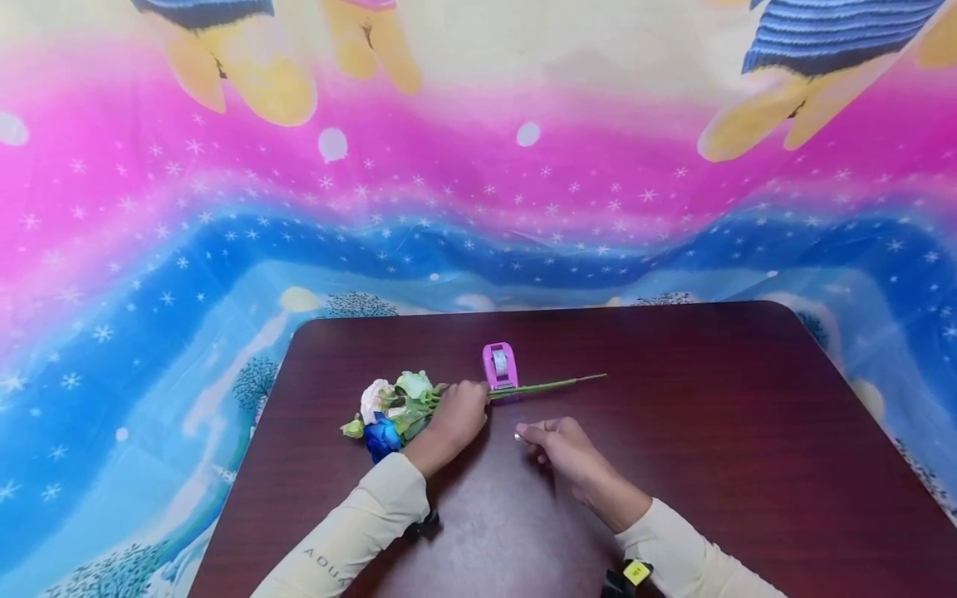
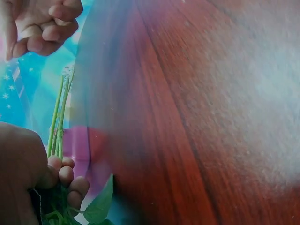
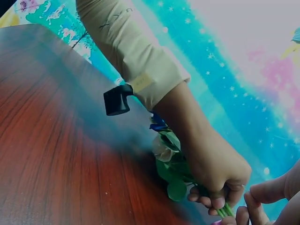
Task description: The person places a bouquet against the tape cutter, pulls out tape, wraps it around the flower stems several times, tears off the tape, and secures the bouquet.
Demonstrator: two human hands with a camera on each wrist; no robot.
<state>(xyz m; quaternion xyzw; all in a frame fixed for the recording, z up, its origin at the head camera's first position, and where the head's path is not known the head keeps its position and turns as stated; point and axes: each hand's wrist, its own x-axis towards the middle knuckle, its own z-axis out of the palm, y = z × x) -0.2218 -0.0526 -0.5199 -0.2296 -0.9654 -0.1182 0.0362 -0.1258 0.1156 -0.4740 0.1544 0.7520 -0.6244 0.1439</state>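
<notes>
My left hand (image 1: 459,413) grips the green stems (image 2: 58,117) of a small bunch of flowers just below the blooms. White and pale pink roses (image 1: 376,401) and a blue rose (image 1: 383,437) fan out to the left of it, with leaves (image 3: 177,187) around them. The bare stem ends point right across the table. Nearer the front, my right hand (image 1: 571,453) pinches a thin strip of clear tape between thumb and forefinger, a small whitish bit showing at the fingertips. A pink tape dispenser (image 1: 512,353) stands just behind the stems.
Everything lies on a dark reddish-brown wooden table (image 1: 710,399) with rounded far corners. Behind it hangs a printed cloth (image 1: 449,191) in pink and blue with snowflakes. A black wrist camera (image 3: 116,101) is strapped at the left sleeve.
</notes>
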